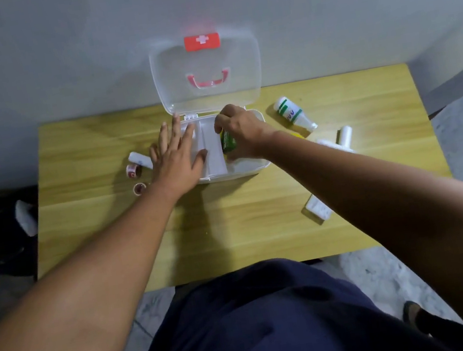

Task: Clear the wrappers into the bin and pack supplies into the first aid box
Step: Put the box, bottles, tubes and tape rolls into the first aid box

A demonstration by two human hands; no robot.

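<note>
Ideally the right hand (240, 131), gripping the small green packet (228, 142), seats it flat in the white plastic first aid box (253, 168) (lid up) while the flat, spread left hand (178, 153) steadies it.

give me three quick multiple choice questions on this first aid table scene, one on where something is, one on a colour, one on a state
1. Where does the white bottle with green stripes lie?
A. inside the box
B. on the wooden table, right of the box
C. on the floor

2. What colour is the latch on the clear lid?
A. blue
B. red with a white cross
C. black

3. What state is the white plastic first aid box in?
A. shut and latched
B. open, lid upright
C. upside down

Answers:
1 B, the bottle lies on its side on the tabletop beyond the right hand.
2 B, the latch at the lid's top edge is red.
3 B, the lid stands up by the wall while the right hand holds a green packet in the box and the left hand lies flat over its left side.
</note>
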